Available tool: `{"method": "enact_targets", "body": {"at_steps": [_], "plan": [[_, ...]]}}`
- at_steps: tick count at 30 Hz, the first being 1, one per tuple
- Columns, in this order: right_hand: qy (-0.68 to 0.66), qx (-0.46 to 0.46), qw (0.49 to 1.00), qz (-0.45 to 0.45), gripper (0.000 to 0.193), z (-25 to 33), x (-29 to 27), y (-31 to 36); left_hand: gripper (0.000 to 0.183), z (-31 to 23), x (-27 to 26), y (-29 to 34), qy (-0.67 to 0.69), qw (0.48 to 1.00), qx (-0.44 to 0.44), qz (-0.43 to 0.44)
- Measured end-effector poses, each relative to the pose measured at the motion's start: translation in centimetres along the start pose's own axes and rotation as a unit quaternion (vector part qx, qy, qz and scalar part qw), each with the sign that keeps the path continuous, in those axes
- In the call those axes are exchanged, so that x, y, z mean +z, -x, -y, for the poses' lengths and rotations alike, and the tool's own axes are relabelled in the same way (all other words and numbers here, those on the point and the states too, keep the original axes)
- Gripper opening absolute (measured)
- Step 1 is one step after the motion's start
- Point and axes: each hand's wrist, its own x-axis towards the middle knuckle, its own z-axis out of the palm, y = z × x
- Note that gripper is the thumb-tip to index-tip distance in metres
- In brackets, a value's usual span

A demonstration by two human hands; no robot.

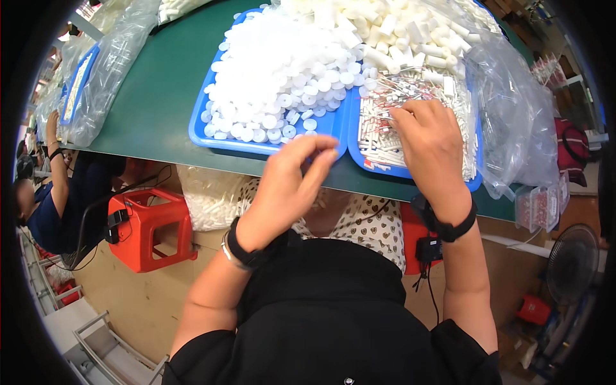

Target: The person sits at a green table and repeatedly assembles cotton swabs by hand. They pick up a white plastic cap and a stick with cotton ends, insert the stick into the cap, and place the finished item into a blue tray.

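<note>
My left hand [289,186] is raised just in front of the left blue tray's [256,147] near rim. Its thumb and forefinger curl toward each other, and whatever sits between the tips is too small to make out. White translucent discs [282,83] with centre holes are heaped in that tray. Over the right blue tray [388,169], my right hand [433,141] reaches down with its fingers drawn together at the small parts with thin red and white leads [401,86]. Its fingertips hide what they grip. Thin white sticks [382,154] lie in rows beneath.
White foam-like cylinders [410,32] pile up behind the right tray. Clear plastic bags lie on the green table [154,96] at both sides. A red stool [151,228] stands at lower left, near another person's arm [59,173]. A fan [573,263] is at right.
</note>
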Motion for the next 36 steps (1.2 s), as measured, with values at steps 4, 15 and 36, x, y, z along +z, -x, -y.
{"method": "enact_targets", "body": {"at_steps": [4,15,36], "plan": [[0.059,-0.027,0.996,0.069,0.007,-0.6,0.7,0.0,0.019,2.2,0.1,-3.2,-0.256,0.946,0.156,-0.120],[0.015,-0.016,0.998,0.055,0.007,-1.1,0.6,1.4,0.015,1.9,0.1,-3.9,-0.317,0.945,0.084,-0.017],[-0.628,0.332,0.701,-0.070,0.012,-0.5,-2.0,3.3,0.024,-0.3,1.1,-3.7,0.388,0.906,-0.157,0.054]]}}
